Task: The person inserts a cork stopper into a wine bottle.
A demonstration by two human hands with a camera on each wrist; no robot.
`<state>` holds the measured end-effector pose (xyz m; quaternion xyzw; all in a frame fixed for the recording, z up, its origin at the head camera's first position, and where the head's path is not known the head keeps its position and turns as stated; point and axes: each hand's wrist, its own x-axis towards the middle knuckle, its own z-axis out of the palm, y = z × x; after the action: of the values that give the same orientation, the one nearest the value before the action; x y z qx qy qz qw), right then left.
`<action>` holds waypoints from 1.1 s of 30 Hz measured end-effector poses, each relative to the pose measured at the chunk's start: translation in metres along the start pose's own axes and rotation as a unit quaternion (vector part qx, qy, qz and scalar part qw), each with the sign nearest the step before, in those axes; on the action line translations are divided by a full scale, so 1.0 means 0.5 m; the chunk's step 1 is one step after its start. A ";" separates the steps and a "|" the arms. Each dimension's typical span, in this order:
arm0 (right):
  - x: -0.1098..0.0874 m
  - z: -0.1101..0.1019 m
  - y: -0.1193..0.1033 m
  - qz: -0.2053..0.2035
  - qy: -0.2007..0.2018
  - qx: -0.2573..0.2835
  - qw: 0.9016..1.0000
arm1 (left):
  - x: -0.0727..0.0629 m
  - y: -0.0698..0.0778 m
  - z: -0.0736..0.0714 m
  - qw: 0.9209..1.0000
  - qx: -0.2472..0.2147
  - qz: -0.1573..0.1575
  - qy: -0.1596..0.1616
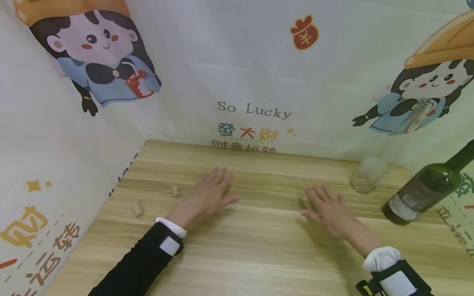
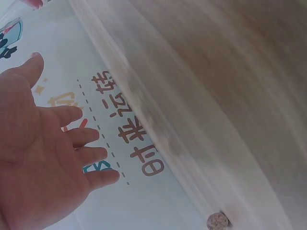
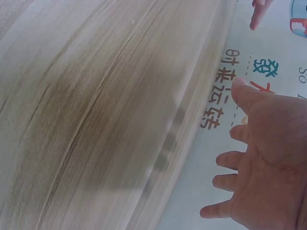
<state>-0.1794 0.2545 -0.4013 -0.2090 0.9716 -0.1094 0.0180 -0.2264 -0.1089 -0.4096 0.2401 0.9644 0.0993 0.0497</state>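
Note:
My left hand (image 1: 207,193) is spread palm down over the wooden table, its fingers straight and holding nothing. Just left of it stands a small cork (image 1: 175,190), with a second cork (image 1: 138,209) farther left and nearer. One cork (image 2: 218,221) also shows at the bottom of the left wrist view. My right hand (image 1: 331,211), likewise empty with fingers extended, hovers above the table and casts a shadow. Beyond it to the right are a clear glass bottle (image 1: 364,176) and a dark green wine bottle (image 1: 414,193) with a label. Neither hand touches a bottle or cork.
The wood-grain table (image 1: 237,255) meets a printed white cloth backdrop (image 1: 229,61) at the back and both sides. Both bottles stand close to the back right corner.

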 end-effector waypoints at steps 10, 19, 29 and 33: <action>0.000 0.007 -0.004 0.001 -0.004 0.004 1.000 | -0.018 -0.019 -0.012 1.000 -0.002 -0.020 0.005; 0.005 0.013 -0.021 -0.010 -0.007 0.008 1.000 | -0.049 -0.055 -0.024 0.998 -0.007 -0.057 0.024; 0.014 0.012 -0.037 -0.030 -0.008 0.009 0.999 | -0.087 -0.095 -0.029 0.996 -0.022 -0.080 0.028; 0.013 0.011 -0.046 -0.036 -0.005 0.011 0.999 | -0.099 -0.105 -0.034 0.995 -0.034 -0.091 0.032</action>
<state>-0.1755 0.2304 -0.4014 -0.2437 0.9623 -0.1192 0.0209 -0.2088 -0.1806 -0.4020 0.1466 0.9793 0.1348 0.0358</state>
